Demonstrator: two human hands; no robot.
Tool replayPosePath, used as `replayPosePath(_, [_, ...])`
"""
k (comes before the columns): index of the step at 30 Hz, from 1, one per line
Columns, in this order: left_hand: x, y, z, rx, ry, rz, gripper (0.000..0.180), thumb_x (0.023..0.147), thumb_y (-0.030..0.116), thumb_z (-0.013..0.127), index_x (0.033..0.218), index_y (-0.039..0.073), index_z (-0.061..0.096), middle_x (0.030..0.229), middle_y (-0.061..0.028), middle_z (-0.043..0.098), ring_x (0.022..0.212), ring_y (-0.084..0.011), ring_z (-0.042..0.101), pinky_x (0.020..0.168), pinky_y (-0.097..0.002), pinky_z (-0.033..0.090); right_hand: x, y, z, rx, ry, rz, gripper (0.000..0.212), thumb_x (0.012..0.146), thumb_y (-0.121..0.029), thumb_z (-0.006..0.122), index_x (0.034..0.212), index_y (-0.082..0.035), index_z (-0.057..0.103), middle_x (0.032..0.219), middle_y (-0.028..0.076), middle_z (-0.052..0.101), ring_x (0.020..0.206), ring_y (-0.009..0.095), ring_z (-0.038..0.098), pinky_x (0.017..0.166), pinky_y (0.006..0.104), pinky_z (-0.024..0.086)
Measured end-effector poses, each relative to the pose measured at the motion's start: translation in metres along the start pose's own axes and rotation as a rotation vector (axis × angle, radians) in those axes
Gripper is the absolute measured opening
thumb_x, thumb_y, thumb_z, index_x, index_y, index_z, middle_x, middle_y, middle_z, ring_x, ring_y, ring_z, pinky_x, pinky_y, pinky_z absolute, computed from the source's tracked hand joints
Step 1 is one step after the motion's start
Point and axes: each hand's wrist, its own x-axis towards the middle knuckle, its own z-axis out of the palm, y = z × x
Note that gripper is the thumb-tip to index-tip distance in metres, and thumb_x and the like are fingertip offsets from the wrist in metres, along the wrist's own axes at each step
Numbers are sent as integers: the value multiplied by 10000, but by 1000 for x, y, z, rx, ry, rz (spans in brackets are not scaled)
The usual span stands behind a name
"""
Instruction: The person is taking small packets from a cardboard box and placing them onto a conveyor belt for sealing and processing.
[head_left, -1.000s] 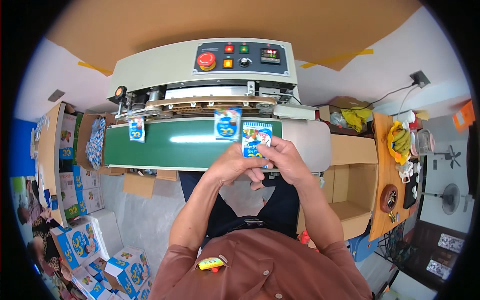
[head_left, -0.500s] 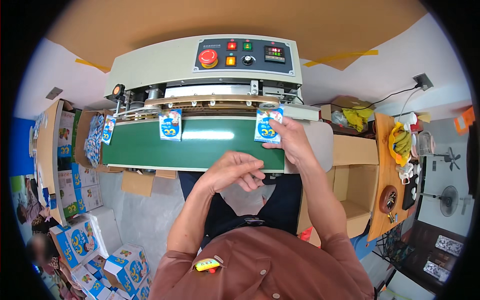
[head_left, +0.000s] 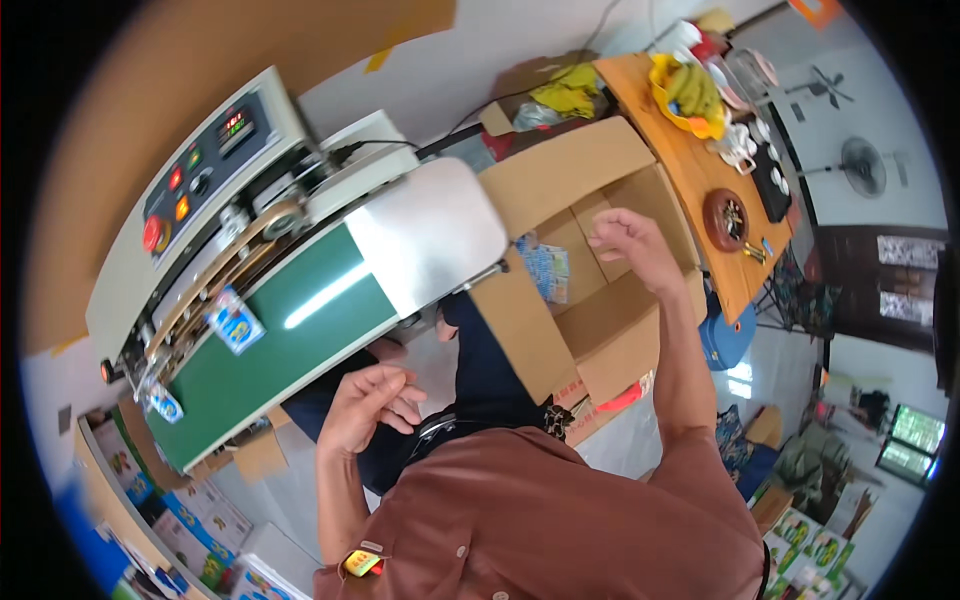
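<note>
Over the open cardboard box [head_left: 610, 340] on the right, my right hand [head_left: 632, 245] hangs with loosely bent fingers and nothing visible in them. Blue-and-white packets [head_left: 545, 270] lie heaped inside the box, left of that hand. My left hand [head_left: 370, 405] is held in front of the sealing machine's green conveyor belt [head_left: 320, 300], thumb and fingertips together, nothing showing between them. A small blue-and-white packet [head_left: 237, 322] hangs upright from the machine's sealing band [head_left: 235, 240] over the belt. Farther left, another packet [head_left: 162, 400] is blurred.
The machine's control panel [head_left: 205, 175] with a red stop button stands at the left. A metal plate [head_left: 435, 230] extends the belt toward the box. Beyond the box is a wooden table [head_left: 640, 85] with a yellow fruit bowl [head_left: 688, 95] and a round brown tray [head_left: 725, 220].
The view has swung to the right. My right hand has let go of the packet at the sealing band and moved over the box. My left hand has drawn back from the belt.
</note>
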Motion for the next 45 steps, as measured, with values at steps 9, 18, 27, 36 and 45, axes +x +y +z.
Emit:
replayPosePath(9, [0,-6,27,189,118,-144,282,993,215,568,1123,-32,609,935,-181,704,752,-232,716,592,-327,613,66,201,-14,-821,-98,80,848,667,22,753,1435,-52,400,1477,185,397,1384,338,365,1132,365,351])
replayPosePath(18, [-10,-21,35,131,326,-205,257,989,177,581,1135,-31,618,942,-162,714,795,-226,718,651,-336,618,138,246,-24,-1069,-347,-179,745,650,5,768,1331,-92,481,1440,128,422,1344,319,401,1100,392,379])
replayPosePath(27, [4,-23,47,153,398,-175,279,997,234,570,1144,2,621,923,-139,717,790,-220,715,667,-358,618,136,256,-24,-1087,-394,-293,543,690,-26,757,1188,-76,547,1264,130,564,1260,321,482,1054,409,419])
replayPosePath(36, [8,-23,46,137,399,-143,273,999,229,567,1154,10,621,922,-132,719,792,-220,718,685,-353,618,139,265,-28,-1102,-397,-327,401,703,-96,777,1071,-55,623,1264,148,573,1240,346,497,1099,455,360])
replayPosePath(45, [29,-10,66,240,285,-7,247,968,133,617,1182,9,606,967,-121,718,861,-194,708,765,-324,590,101,204,-75,-617,-169,-59,368,718,-138,795,1026,-20,632,940,165,677,897,298,660,814,386,514])
